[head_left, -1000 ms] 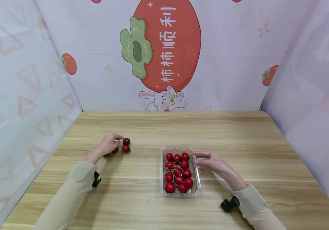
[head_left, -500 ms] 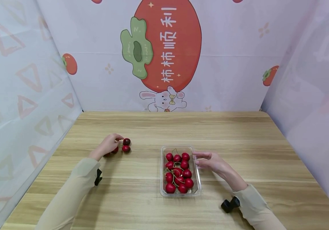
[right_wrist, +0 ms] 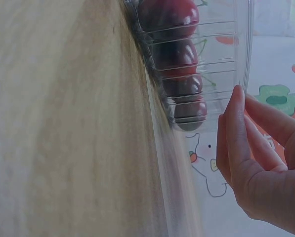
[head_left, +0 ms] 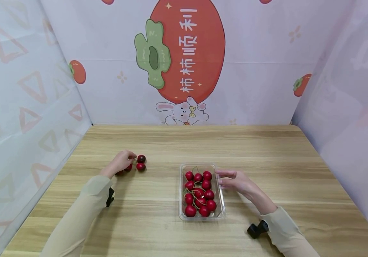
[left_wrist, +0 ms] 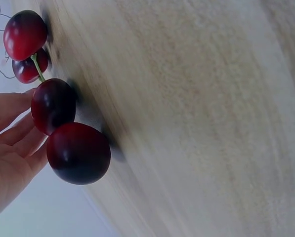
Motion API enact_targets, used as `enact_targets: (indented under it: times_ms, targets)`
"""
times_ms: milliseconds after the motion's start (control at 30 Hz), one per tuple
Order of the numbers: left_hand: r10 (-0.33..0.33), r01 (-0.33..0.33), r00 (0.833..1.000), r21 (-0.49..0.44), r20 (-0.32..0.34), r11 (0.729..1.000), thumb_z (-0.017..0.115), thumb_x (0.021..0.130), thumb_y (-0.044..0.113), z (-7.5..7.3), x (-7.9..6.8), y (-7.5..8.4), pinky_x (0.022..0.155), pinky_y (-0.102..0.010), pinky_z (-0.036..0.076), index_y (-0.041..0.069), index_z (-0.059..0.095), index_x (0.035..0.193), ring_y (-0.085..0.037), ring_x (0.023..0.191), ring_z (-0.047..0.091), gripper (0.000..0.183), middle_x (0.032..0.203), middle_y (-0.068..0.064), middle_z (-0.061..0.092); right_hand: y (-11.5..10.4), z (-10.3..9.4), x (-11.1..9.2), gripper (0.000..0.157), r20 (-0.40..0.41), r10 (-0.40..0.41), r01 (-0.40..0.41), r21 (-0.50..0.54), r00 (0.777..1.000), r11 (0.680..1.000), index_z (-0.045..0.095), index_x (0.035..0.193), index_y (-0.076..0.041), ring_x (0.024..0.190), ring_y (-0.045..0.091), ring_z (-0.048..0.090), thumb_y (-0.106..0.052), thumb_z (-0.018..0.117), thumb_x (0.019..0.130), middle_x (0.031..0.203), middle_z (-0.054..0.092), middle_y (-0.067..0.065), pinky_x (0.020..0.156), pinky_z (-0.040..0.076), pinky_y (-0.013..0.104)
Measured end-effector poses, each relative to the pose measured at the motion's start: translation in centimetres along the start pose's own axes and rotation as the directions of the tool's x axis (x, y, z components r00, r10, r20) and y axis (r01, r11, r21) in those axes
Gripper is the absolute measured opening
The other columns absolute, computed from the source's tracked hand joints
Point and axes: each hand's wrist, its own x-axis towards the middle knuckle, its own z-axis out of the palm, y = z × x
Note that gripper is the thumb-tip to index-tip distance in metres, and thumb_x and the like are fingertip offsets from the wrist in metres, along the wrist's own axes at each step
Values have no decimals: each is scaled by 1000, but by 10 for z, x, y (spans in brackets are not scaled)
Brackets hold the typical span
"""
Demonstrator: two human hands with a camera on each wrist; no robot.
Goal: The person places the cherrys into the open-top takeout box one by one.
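My left hand [head_left: 121, 161] is at a small group of dark red cherries on the left of the table. Its thumb and fingertips are at the stem of the far cherry [head_left: 141, 159] and appear to pinch it. Another cherry [head_left: 140, 167] lies just in front of that one. Two more, including a near cherry [left_wrist: 78, 153], partly hide the fingertips in the left wrist view. My right hand [head_left: 240, 184] touches the right rim of a clear plastic box [head_left: 181, 192] with nearly straight fingers. Inside the box lie several red cherries [head_left: 198, 192] with green stems.
A wood-grain table [head_left: 152, 232] carries everything. Behind it hangs a white cloth [head_left: 254, 64] printed with persimmons and a rabbit. Pale cloth walls stand at both sides.
My left hand's fingertips have drawn back slightly left from the far cherry, along its stem. The left forearm has shifted a little to the right. My right hand and the box stay put.
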Motion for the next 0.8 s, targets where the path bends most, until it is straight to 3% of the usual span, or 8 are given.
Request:
enact_targets:
  times_ms: [133,500,800]
  targets:
    - [-26,26,999,14,19,1000,50,82,-7,0,2,0,87,-47,42,-12,58,102,-40,100,52,22,103,-28,58,0,0,0,51,-1,-1,1,-4,1000,1000,46,124,4,88,15,60,-9,65,79,126,45,24,78,50,30]
    - [10,-9,1000,63,-8,998,50,79,-11,2,6,1,82,-46,45,-13,60,96,-39,94,55,21,95,-27,60,1,0,0,50,5,-3,3,5,1000,1000,47,123,4,87,15,60,-9,65,78,125,46,24,77,50,30]
    - [-21,21,1000,49,-7,999,50,78,-12,2,9,1,79,-44,46,-12,61,94,-37,90,56,19,91,-25,61,0,0,-1,51,2,1,-1,-6,1000,1000,47,124,3,88,16,60,-10,66,78,125,45,24,77,50,30]
